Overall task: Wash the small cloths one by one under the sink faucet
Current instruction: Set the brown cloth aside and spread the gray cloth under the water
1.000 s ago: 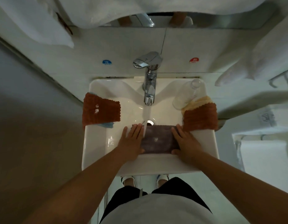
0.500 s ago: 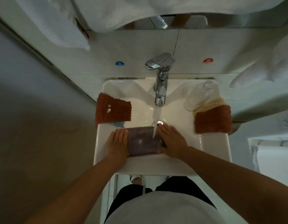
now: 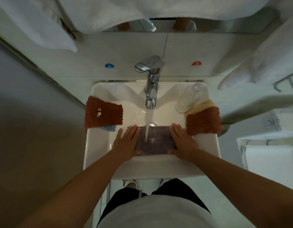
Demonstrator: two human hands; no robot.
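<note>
Right now a purple-grey cloth [image 3: 153, 140] lies spread in the basin of the white sink [image 3: 96, 145], toward its front edge, directly between the two hands. The left hand [image 3: 126, 142] presses flat on the cloth's left end, fingers straight and close together, thumb lying along the near edge. The right hand [image 3: 182, 142] does the same on the right end, fingers extended and pointing toward the back wall. Neither hand curls round the fabric; both lie open on it. A stream of water [image 3: 147, 124] falls from the chrome faucet [image 3: 150, 83] at the back edge of the sink and lands on the cloth's middle, just in front of the drain [image 3: 152, 124].

On the sink's left rim hangs a rust-brown cloth [image 3: 103, 115] with a blue cloth [image 3: 109, 128] showing beneath its lower edge. On the right rim lies another rust-brown cloth [image 3: 202, 120], close beside the right hand's fingertips, with a pale yellow cloth [image 3: 200, 105] under its far edge. A clear glass tumbler [image 3: 189, 97] stands at the back right corner, touching the yellow cloth. White towels [image 3: 101, 12] hang above, over the mirror's lower edge, and a blue sticker [image 3: 109, 65] and a red sticker [image 3: 196, 63] sit on the wall either side of the faucet.
</note>
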